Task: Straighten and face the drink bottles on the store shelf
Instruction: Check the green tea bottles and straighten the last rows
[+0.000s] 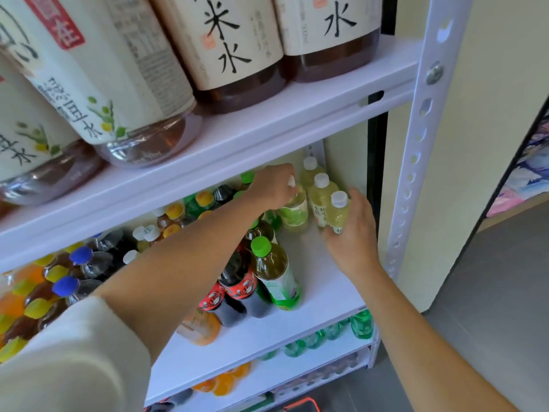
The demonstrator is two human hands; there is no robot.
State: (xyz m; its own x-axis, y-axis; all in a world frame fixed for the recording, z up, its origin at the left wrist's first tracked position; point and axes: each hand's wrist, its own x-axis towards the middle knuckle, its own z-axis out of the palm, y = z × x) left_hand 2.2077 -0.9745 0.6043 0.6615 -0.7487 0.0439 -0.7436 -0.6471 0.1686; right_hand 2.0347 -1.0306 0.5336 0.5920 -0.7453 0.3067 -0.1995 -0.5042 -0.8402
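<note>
The left hand point(274, 185) curls its fingers round the top of a pale green bottle point(294, 211) far back on the white shelf point(320, 263). The right hand point(355, 233) wraps round the front yellow bottle point(338, 214) just beside it

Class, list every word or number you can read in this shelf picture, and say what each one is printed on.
"米水": label of the middle large bottle.
"水": label of the right large bottle.
"在": red patch on the tilted large bottle.
Fine print and labels of the small pale bottles: too blurred to read.
</note>
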